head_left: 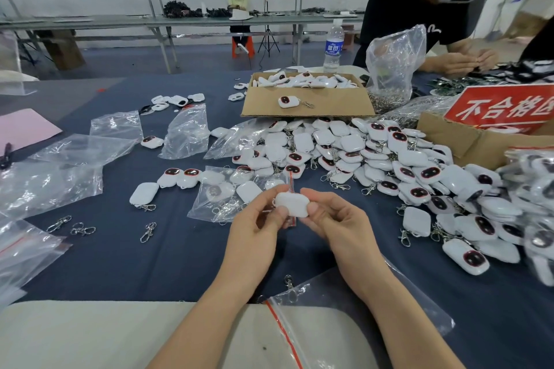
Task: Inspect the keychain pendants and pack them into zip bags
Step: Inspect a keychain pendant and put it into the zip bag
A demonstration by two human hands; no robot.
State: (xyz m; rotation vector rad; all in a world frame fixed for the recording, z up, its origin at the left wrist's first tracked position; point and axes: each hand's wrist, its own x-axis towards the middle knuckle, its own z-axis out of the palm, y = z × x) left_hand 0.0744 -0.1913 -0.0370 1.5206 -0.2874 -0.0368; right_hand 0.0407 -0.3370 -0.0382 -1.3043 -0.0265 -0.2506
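In the middle of the frame, the left hand (257, 220) and the right hand (332, 219) hold one white pendant (292, 204) between them, just above the blue table (150, 263). The fingers and thumbs of both hands are curled and pinch its two ends. Right behind it lies a zip bag (201, 207) with some pendants inside. A big pile of pendants (389, 165) fills the right side. A cardboard box (338, 105) sits in the upper middle.
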